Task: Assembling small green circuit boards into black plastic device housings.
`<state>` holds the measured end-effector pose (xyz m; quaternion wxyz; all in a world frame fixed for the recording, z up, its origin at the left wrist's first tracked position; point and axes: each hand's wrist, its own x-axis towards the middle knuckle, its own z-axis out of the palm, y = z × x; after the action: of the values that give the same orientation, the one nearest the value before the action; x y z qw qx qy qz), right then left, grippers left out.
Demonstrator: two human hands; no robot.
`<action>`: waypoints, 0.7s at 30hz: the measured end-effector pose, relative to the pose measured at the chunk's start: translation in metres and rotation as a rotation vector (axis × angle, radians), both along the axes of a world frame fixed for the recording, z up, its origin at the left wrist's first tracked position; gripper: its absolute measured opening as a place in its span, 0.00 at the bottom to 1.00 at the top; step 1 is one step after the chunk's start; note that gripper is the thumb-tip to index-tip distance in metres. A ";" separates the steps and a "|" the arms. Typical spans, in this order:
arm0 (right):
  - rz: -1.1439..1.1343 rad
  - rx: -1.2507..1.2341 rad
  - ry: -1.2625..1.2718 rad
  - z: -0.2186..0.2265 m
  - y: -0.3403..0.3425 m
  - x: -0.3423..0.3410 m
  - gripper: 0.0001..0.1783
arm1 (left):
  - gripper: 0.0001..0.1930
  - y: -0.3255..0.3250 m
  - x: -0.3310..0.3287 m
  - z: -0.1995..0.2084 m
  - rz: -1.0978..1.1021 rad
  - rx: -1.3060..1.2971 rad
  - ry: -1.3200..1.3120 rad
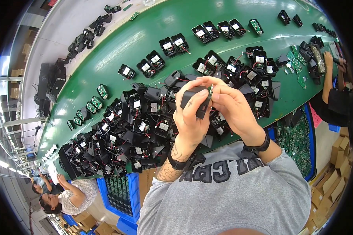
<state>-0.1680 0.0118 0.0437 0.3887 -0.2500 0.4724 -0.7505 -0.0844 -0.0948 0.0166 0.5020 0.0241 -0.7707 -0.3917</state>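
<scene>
Long green conveyor table (145,35) running through what looks like an assembly hall, and it's absolutely littered with small black plastic housings. Right in front of the person there's a big heap of them (125,129), many with a little white part and red wires showing inside, and further up the belt more open housings (172,45) sit in loose pairs and rows. A few small green circuit boards (93,105) lie along the left edge of the belt.

The left hand (190,117) is curled around one black housing (194,100), holding it up above the heap, close to the camera. The right hand (233,103) comes in from the other side, fingers closed in a pinch on a small green circuit board (210,90) right at the top edge of that housing. Both hands are pressed close together around it. Both wrists have a dark band on them.

Blue bins of green boards (121,194) sit below the table edge on both sides. Another worker's arm (328,74) reaches onto the belt at far right, and two more people (62,197) sit at lower left.
</scene>
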 end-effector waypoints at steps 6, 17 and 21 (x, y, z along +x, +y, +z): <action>-0.082 0.037 0.186 0.003 -0.005 -0.001 0.08 | 0.28 -0.001 -0.001 -0.007 0.014 0.114 -0.010; -0.496 0.160 1.101 0.005 -0.001 -0.010 0.07 | 0.25 0.000 0.001 0.001 0.046 -0.006 -0.167; -0.230 0.107 0.289 -0.005 -0.005 -0.001 0.00 | 0.24 0.000 -0.001 -0.004 -0.023 0.090 -0.117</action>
<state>-0.1687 0.0072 0.0383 0.2412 -0.2783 0.5881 -0.7201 -0.0851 -0.0947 0.0127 0.4502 0.0605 -0.7805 -0.4295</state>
